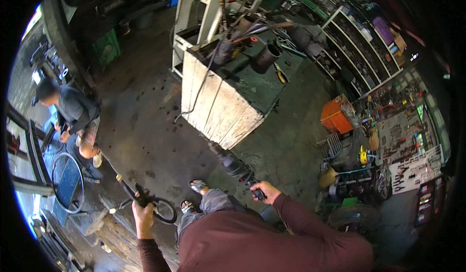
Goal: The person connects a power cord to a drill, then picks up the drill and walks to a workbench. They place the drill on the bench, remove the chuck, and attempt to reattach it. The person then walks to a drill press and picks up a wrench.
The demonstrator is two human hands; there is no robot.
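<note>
My right hand point(266, 191) is wrapped round the rear handle of a dark power drill point(235, 166), at the middle front of me. The drill points forward and left, its tip before the lower edge of a workbench point(216, 109). On the left, my left hand point(142, 214) is closed round a looped black cord point(167, 213). Part of that cord stretches forward to a yellowish end, and a small white end shows beside it. Whether the cord joins the drill cannot be made out.
On the bench lie a metal cylinder point(266, 58), yellow-handled pliers point(280, 74) and several tools. A person point(77, 109) sits at the left, behind a wheel rim point(68, 182). An orange box point(338, 115), a fan point(354, 217) and parts shelves point(361, 49) stand to the right.
</note>
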